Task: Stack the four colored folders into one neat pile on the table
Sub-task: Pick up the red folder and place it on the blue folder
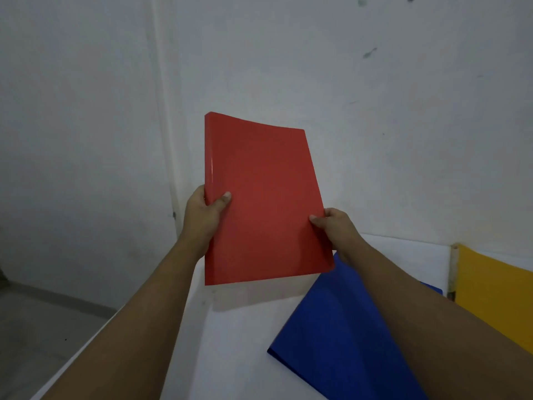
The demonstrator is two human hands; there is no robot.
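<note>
A red folder (262,197) is held up in the air above the white table (242,342), tilted toward me. My left hand (203,216) grips its left edge, thumb on the front. My right hand (334,229) pinches its right edge lower down. A blue folder (340,333) lies flat and skewed on the table below, partly under my right forearm. A yellow folder (493,293) lies at the right, cut off by the frame edge. I see no fourth folder.
A white wall (375,82) stands close behind the table. The table's left edge (95,336) drops to a grey floor (43,327). A gap between table sections (452,272) runs beside the yellow folder.
</note>
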